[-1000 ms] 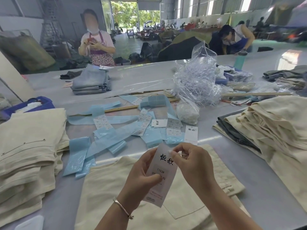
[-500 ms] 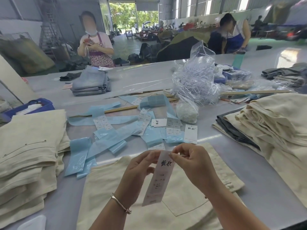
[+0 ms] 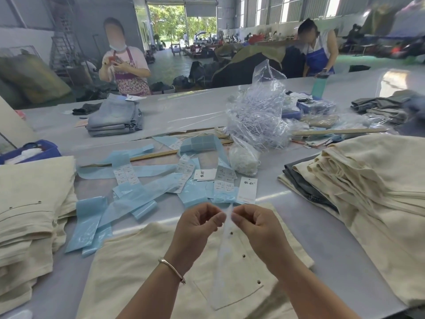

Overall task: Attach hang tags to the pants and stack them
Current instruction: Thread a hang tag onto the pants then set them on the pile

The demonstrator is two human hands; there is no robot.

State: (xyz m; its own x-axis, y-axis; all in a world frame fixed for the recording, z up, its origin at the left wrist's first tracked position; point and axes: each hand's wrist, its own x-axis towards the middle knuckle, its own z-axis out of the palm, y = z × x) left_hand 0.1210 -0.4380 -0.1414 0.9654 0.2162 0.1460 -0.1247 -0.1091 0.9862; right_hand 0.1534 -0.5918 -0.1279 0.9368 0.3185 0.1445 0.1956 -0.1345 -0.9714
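Fingers of both hands — left hand (image 3: 199, 223), right hand (image 3: 253, 223) — pinch a blurred hang tag's (image 3: 224, 249) top edge above cream pants (image 3: 142, 268).

Forearms bare, no sleeves visible. Left wrist carries a thin silver metal bangle (image 3: 172, 267). Both hands ungloved, without rings.

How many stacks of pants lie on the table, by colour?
Cream stacks: 2
Blue stack: 1
Grey stack: 1
Total: 4
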